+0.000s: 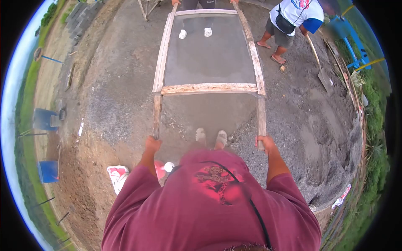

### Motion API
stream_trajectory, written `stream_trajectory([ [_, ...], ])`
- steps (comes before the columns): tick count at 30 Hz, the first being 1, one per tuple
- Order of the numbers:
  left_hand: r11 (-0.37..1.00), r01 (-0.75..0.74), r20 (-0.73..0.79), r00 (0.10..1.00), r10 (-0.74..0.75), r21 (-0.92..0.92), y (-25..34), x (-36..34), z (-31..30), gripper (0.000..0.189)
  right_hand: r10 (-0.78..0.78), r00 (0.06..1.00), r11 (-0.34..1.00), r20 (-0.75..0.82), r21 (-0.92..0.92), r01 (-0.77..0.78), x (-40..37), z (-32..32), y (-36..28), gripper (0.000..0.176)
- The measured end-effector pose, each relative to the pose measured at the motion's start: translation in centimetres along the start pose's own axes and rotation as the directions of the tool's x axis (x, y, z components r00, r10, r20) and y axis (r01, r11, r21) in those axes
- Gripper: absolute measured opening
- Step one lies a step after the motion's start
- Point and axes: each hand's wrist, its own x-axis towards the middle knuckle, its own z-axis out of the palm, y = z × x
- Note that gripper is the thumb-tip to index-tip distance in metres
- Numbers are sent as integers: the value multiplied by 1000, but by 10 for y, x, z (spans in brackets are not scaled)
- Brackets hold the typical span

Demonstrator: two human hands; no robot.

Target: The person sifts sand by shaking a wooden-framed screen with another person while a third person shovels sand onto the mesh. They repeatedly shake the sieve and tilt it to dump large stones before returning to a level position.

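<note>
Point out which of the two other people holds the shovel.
The person in the white shirt, right of the wooden frame, holds the shovel; the other person grips the frame's far end.

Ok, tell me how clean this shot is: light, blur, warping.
Head view: strong fisheye, black corners, the wooden frame looks bowed; soft even daylight, no hard shadows; feet smeared by blur; left hand and right hand on the frame look sharper.

- Left hand (153, 144) reaches out in front, arm nearly straight, fingers curled tight
- Right hand (266, 144) reaches out the same way, fingers curled tight, wrist behind them
</note>
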Motion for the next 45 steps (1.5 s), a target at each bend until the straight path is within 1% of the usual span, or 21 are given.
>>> stream_trajectory([
  [3,998,-16,-52,998,19,54,4,-5,-1,63,27,999,1000,-35,7,-27,-7,5,1,18],
  [6,999,-32,2,1000,31,26,-2,2,-7,65,29,998,1000,-58,2,-29,-15,20,-2,16],
  [9,999,-19,0,1000,19,38,-10,11,-13,64,25,998,999,-64,26,-23,-16,32,-1,16],
  [12,999,-32,-18,999,32,-1,-19,24,-20,61,22,998,999,-64,41,-20,-19,46,-3,16],
  [15,1000,-4,4,1000,4,-8,-28,45,-28,58,26,997,998,-72,53,-23,-19,66,-7,16],
  [21,998,-66,-35,997,67,17,-36,74,-32,59,19,998,998,-60,61,-15,-14,85,-8,16],
  [24,999,-40,-6,999,40,-3,-36,81,-34,61,36,997,998,-71,44,-33,-16,88,-14,19],
  [26,994,-73,-43,996,76,84,-34,77,-35,62,37,996,999,-81,30,-34,-13,91,-16,20],
  [27,988,-87,-61,994,96,128,-31,76,-36,62,30,996,999,-89,23,-28,-11,89,-16,20],
  [30,1000,-5,7,1000,5,13,-25,65,-34,64,38,997,999,-73,31,-36,-9,78,-13,20],
  [33,997,-48,-59,997,51,53,-14,49,-32,64,20,999,1000,-32,9,-20,1,65,-25,20],
  [36,999,-22,5,1000,22,25,1,35,-29,62,5,1000,1000,11,8,-6,4,44,-25,20],
  [39,999,37,-7,999,-37,-11,17,19,-28,58,-13,1000,1000,23,26,12,7,30,-28,18],
  [42,997,31,-33,999,-29,65,33,11,-29,57,-18,1000,1000,23,23,17,13,17,-30,17],
  [45,997,20,7,1000,-20,78,38,16,-23,57,-11,1000,1000,20,-24,12,14,8,-34,15],
])
